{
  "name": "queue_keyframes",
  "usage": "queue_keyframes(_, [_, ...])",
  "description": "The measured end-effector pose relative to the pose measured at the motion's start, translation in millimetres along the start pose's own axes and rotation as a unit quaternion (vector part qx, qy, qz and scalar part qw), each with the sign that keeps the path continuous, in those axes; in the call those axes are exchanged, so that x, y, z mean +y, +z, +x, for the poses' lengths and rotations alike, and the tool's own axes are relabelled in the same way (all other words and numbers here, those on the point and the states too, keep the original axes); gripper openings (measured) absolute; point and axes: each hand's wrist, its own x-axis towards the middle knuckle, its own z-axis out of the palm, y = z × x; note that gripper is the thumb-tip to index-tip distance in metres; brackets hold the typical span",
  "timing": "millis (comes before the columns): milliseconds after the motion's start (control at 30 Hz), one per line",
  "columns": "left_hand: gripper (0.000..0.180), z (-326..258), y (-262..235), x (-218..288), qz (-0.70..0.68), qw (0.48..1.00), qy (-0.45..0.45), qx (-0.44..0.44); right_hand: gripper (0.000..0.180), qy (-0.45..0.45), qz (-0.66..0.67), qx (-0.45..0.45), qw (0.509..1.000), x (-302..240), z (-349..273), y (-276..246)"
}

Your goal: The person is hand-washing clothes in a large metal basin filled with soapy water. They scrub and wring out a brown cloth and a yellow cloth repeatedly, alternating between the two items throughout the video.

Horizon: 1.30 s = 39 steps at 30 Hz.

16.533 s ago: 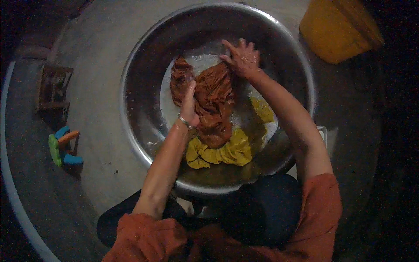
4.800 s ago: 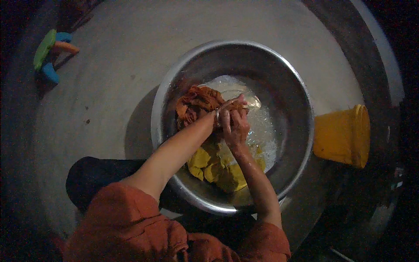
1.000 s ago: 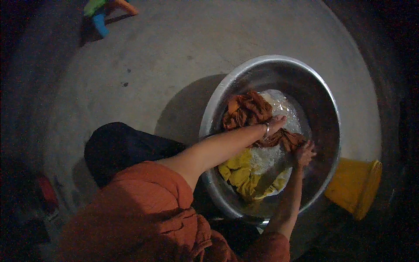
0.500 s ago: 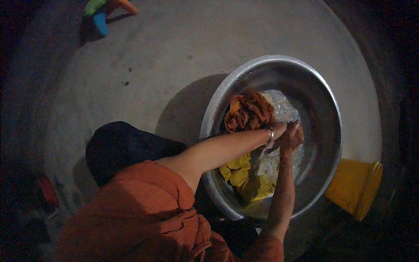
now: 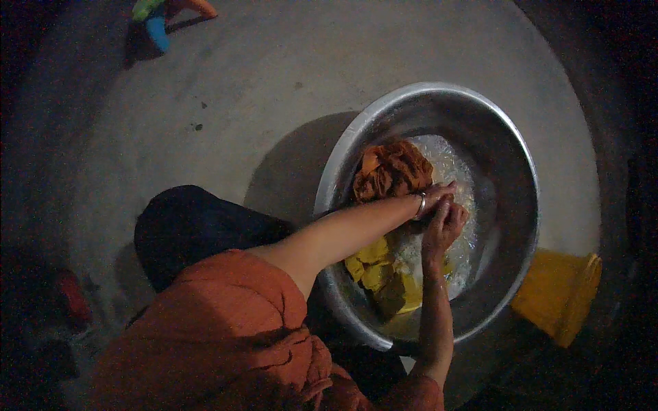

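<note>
While the person crouches over it, the wide round grey metal basin (image 5: pixel 507 157) sits on a bare concrete floor (image 5: pixel 274 82) in the head view, holding foamy water (image 5: pixel 456 171). Inside the basin, a crumpled rust-orange wet cloth (image 5: pixel 391 168) lies bunched against the near-left wall, and a folded yellow cloth (image 5: pixel 380 274) lies lower in the basin, partly under the water. The left hand (image 5: pixel 433 198), with a metal bangle (image 5: pixel 421 205) at the wrist, reaches across the rim and rests against the lower right edge of the orange cloth, fingers closed toward it; whether they actually pinch fabric cannot be told. The right hand (image 5: pixel 444 222) comes up from below and meets the left hand, fingers curled and pressed against it just beside the orange cloth; what it holds is hidden. Both hands are touching each other above the foam. Outside the basin, a yellow plastic bucket (image 5: pixel 558 294) lies tipped near the lower right rim. Far off at the upper left, a small green, blue and orange plastic object (image 5: pixel 161 17) stands on the floor. An orange sleeve (image 5: pixel 226 329) fills the lower left.
</note>
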Motion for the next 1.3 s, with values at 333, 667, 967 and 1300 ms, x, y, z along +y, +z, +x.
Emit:
queue_keyframes(333, [0.059, 54.8, 18.2, -48.0, -0.026, 0.999, -0.017, 0.01, 0.028, 0.212, 0.068, -0.018, 0.975, 91.5, 56.6, -16.4])
queue_keyframes(667, [0.048, 5.7, 19.1, -7.7, -0.063, 0.994, 0.074, 0.043, 0.038, 0.132, -0.142, -0.053, 0.979, 90.4, 8.0, -23.4])
queue_keyframes(967, [0.045, 7.8, 26.2, -4.4, -0.117, 0.984, -0.131, -0.009, 0.027, -0.037, -0.121, 0.019, 0.992, 34.9, 14.1, -4.8])
queue_keyframes(1300, [0.055, 19.1, 2.6, -26.5, 0.056, 0.997, 0.038, 0.031, 0.037, -0.016, -0.468, -0.038, 0.883, 168.8, 22.3, -58.1])
